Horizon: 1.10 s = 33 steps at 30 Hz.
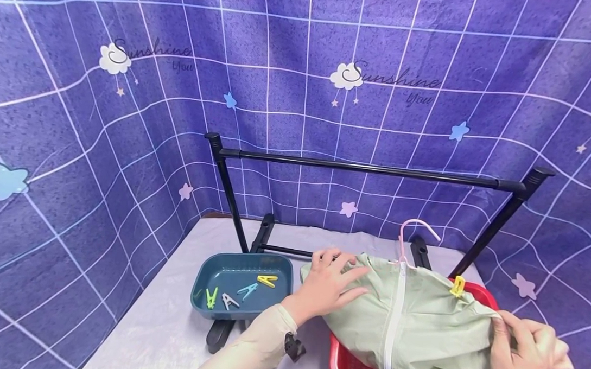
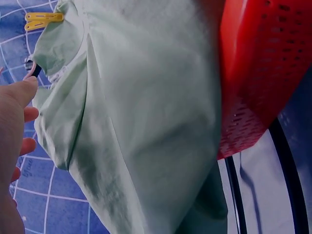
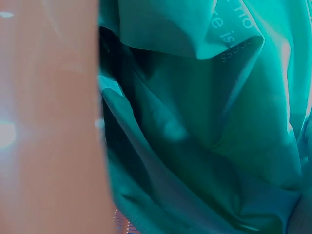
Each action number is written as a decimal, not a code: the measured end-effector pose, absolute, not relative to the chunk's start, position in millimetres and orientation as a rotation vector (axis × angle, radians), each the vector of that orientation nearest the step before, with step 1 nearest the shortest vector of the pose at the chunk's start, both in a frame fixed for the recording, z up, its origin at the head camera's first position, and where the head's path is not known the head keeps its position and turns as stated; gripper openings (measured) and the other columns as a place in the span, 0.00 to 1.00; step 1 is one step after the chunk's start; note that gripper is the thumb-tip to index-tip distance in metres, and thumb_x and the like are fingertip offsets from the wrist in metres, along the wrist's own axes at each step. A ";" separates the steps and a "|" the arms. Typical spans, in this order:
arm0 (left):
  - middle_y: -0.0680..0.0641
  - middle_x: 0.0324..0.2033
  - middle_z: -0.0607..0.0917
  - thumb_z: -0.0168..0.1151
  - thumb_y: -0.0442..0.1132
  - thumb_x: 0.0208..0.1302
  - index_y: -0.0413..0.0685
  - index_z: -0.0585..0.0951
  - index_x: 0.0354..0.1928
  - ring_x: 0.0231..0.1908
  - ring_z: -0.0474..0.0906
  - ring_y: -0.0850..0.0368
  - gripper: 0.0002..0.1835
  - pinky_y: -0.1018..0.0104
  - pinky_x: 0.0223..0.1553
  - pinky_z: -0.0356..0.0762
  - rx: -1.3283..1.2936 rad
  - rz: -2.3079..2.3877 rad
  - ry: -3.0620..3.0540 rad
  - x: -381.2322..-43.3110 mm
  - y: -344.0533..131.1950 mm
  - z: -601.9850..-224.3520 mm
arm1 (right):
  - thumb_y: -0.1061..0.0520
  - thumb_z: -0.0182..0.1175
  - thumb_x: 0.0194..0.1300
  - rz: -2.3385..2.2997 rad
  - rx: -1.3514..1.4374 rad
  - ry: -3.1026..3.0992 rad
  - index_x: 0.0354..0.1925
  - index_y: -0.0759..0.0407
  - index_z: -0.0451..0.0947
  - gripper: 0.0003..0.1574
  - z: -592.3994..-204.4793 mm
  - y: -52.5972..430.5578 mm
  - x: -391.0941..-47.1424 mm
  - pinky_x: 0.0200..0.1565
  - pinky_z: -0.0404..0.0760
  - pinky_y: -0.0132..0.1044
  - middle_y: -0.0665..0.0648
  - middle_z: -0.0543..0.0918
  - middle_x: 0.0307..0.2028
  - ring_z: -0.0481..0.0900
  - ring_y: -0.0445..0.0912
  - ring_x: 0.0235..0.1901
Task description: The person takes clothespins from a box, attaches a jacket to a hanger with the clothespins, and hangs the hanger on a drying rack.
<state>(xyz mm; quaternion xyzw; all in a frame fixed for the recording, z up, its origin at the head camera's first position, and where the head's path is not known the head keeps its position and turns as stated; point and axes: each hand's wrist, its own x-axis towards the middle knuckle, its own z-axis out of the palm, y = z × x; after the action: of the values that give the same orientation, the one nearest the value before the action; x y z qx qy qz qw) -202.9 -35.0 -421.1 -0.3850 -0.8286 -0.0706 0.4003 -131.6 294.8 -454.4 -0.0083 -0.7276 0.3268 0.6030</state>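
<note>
A pale green zip-up jacket (image 1: 357,311) with a white zipper (image 1: 395,318) lies over a red basket, on a pink hanger whose hook (image 1: 402,240) rises from its collar. One yellow clothespin (image 1: 458,286) clips the shoulder on the right. My left hand (image 1: 323,286) is over the other shoulder, fingers spread and straight; in the left wrist view it (image 2: 12,131) is beside the fabric (image 2: 136,107). With thumb and fingers, my right hand (image 1: 524,347) pinches the jacket's right edge. Folds of fabric (image 3: 219,136) fill most of the right wrist view.
A black rack with a horizontal bar (image 1: 345,165) stands behind the jacket. On the left, a dark blue tray (image 1: 242,315) holds several clothespins, among them a green one (image 1: 211,298). The red basket (image 1: 484,294) sits under the jacket. A purple grid-patterned curtain (image 1: 290,54) hangs behind.
</note>
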 end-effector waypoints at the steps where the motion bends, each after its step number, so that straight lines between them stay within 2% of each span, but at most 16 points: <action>1: 0.54 0.48 0.76 0.65 0.60 0.61 0.64 0.83 0.54 0.50 0.65 0.53 0.21 0.54 0.50 0.60 -0.973 -0.190 -2.105 -203.1 -36.2 -421.4 | 0.30 0.58 0.65 0.758 -0.021 -1.688 0.28 0.70 0.81 0.41 -454.3 295.0 -131.6 0.58 0.44 0.55 0.56 0.69 0.27 0.55 0.32 0.48; 6: 0.54 0.47 0.76 0.64 0.59 0.62 0.64 0.83 0.54 0.50 0.65 0.52 0.21 0.54 0.50 0.60 -0.965 -0.210 -2.128 -203.3 -40.5 -422.7 | 0.30 0.58 0.65 0.758 -0.022 -1.696 0.28 0.71 0.80 0.42 -453.5 295.5 -131.4 0.58 0.43 0.57 0.56 0.70 0.28 0.55 0.31 0.48; 7: 0.54 0.47 0.76 0.64 0.60 0.62 0.64 0.83 0.54 0.50 0.65 0.52 0.21 0.54 0.50 0.60 -0.959 -0.206 -2.126 -203.4 -40.8 -423.5 | 0.30 0.58 0.65 0.757 -0.021 -1.698 0.29 0.71 0.80 0.42 -453.3 295.4 -131.2 0.58 0.43 0.57 0.60 0.69 0.28 0.55 0.32 0.48; 9: 0.54 0.47 0.76 0.64 0.60 0.62 0.64 0.83 0.54 0.50 0.65 0.52 0.21 0.54 0.49 0.60 -0.950 -0.206 -2.126 -203.5 -41.6 -425.0 | 0.30 0.57 0.65 0.756 -0.022 -1.700 0.29 0.71 0.80 0.43 -453.5 295.6 -131.2 0.58 0.43 0.58 0.60 0.69 0.28 0.55 0.32 0.48; 13: 0.54 0.47 0.76 0.64 0.60 0.62 0.65 0.83 0.54 0.51 0.66 0.52 0.21 0.53 0.50 0.62 -0.928 -0.221 -2.143 -203.1 -43.5 -428.0 | 0.29 0.57 0.65 0.759 -0.027 -1.714 0.29 0.71 0.81 0.43 -454.8 296.1 -130.7 0.58 0.43 0.58 0.53 0.70 0.28 0.54 0.31 0.48; 15: 0.54 0.48 0.77 0.64 0.60 0.62 0.65 0.83 0.54 0.52 0.66 0.52 0.20 0.53 0.50 0.62 -0.923 -0.232 -2.159 -202.8 -44.8 -428.8 | 0.30 0.57 0.65 0.758 -0.026 -1.709 0.29 0.70 0.81 0.42 -455.6 296.3 -131.2 0.58 0.43 0.57 0.55 0.69 0.28 0.55 0.31 0.48; 16: 0.54 0.48 0.77 0.64 0.60 0.63 0.65 0.83 0.54 0.52 0.66 0.52 0.20 0.53 0.50 0.62 -0.921 -0.235 -2.164 -202.8 -45.4 -429.2 | 0.30 0.58 0.64 0.760 -0.027 -1.705 0.29 0.70 0.81 0.42 -455.8 296.5 -131.4 0.58 0.43 0.57 0.52 0.69 0.28 0.55 0.31 0.47; 18: 0.54 0.48 0.77 0.63 0.59 0.63 0.65 0.83 0.55 0.52 0.67 0.52 0.20 0.52 0.50 0.62 -0.918 -0.241 -2.167 -202.9 -46.8 -429.9 | 0.30 0.58 0.64 0.759 -0.021 -1.697 0.29 0.70 0.81 0.41 -456.1 296.5 -131.7 0.58 0.43 0.56 0.56 0.69 0.27 0.55 0.31 0.47; 21: 0.54 0.48 0.77 0.64 0.59 0.63 0.65 0.83 0.55 0.52 0.67 0.52 0.20 0.53 0.50 0.62 -0.912 -0.234 -2.159 -203.4 -49.5 -431.0 | 0.30 0.58 0.65 0.760 -0.019 -1.695 0.29 0.70 0.81 0.41 -456.0 297.0 -131.6 0.58 0.43 0.58 0.48 0.69 0.29 0.55 0.32 0.48; 24: 0.54 0.47 0.77 0.64 0.59 0.63 0.64 0.83 0.54 0.51 0.67 0.52 0.20 0.52 0.50 0.61 -0.905 -0.226 -2.156 -203.9 -52.9 -432.6 | 0.30 0.59 0.64 0.758 -0.017 -1.687 0.29 0.70 0.81 0.41 -456.0 296.7 -131.9 0.58 0.43 0.58 0.52 0.69 0.28 0.55 0.32 0.48; 27: 0.54 0.46 0.77 0.63 0.59 0.63 0.63 0.83 0.54 0.50 0.68 0.52 0.20 0.51 0.50 0.62 -0.893 -0.221 -2.164 -204.3 -56.9 -434.4 | 0.31 0.59 0.64 0.755 -0.019 -1.671 0.28 0.70 0.81 0.41 -456.7 296.7 -132.1 0.58 0.44 0.56 0.61 0.69 0.27 0.56 0.32 0.47; 30: 0.54 0.46 0.77 0.61 0.60 0.64 0.63 0.83 0.55 0.49 0.68 0.51 0.21 0.51 0.49 0.62 -0.882 -0.224 -2.181 -203.9 -60.9 -435.8 | 0.31 0.59 0.64 0.755 -0.023 -1.669 0.28 0.70 0.81 0.41 -457.0 297.1 -132.1 0.58 0.44 0.55 0.63 0.69 0.27 0.56 0.32 0.47; 31: 0.54 0.46 0.76 0.61 0.60 0.64 0.63 0.82 0.55 0.49 0.68 0.51 0.21 0.51 0.49 0.62 -0.877 -0.225 -2.188 -203.7 -62.3 -436.5 | 0.31 0.59 0.64 0.756 -0.024 -1.673 0.28 0.70 0.81 0.41 -456.9 297.1 -132.0 0.58 0.44 0.55 0.61 0.69 0.27 0.56 0.32 0.47; 33: 0.54 0.46 0.76 0.59 0.61 0.65 0.64 0.82 0.56 0.50 0.67 0.51 0.21 0.51 0.48 0.61 -0.868 -0.225 -2.206 -203.5 -65.0 -438.1 | 0.30 0.58 0.64 0.761 -0.026 -1.691 0.29 0.70 0.81 0.41 -456.1 297.3 -131.0 0.58 0.43 0.56 0.51 0.69 0.28 0.55 0.32 0.47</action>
<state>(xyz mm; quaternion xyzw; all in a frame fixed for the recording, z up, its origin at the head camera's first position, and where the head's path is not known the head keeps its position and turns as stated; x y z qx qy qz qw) -203.5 -65.0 -438.1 -0.3385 -0.8602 -0.0877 0.3713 -131.0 297.3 -456.1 -0.0113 -0.7294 0.3285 0.6000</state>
